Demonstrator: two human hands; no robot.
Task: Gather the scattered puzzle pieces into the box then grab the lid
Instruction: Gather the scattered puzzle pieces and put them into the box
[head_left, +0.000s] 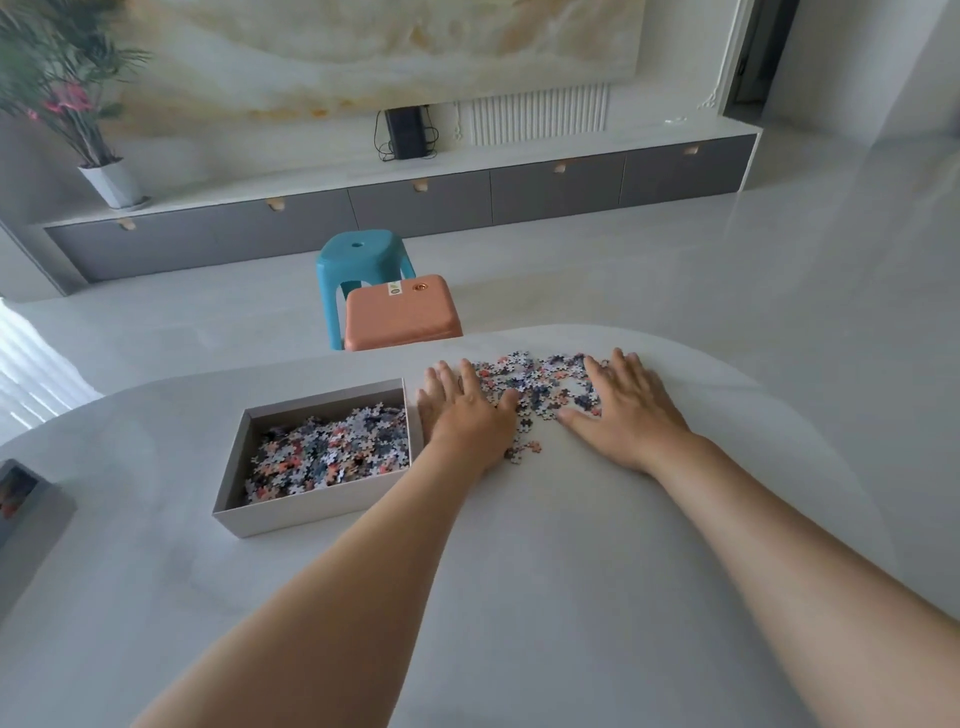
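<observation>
A grey cardboard box (311, 514) sits on the white table, left of centre, holding a heap of small puzzle pieces (332, 452). To its right, scattered puzzle pieces (540, 384) lie spread on the tabletop near the far edge. My left hand (465, 410) lies flat with straight fingers on the left side of the spread, close to the box's right wall. My right hand (626, 402) lies flat on the right side of the spread. A few loose pieces (524, 449) sit between my wrists. The lid (23, 496) shows partly at the left edge.
The white table (519, 571) has a curved far edge. Beyond it stand an orange stool (400, 314) and a teal stool (361, 260). A long low cabinet (415, 202) runs along the back wall, with a potted plant (111, 182) at its left.
</observation>
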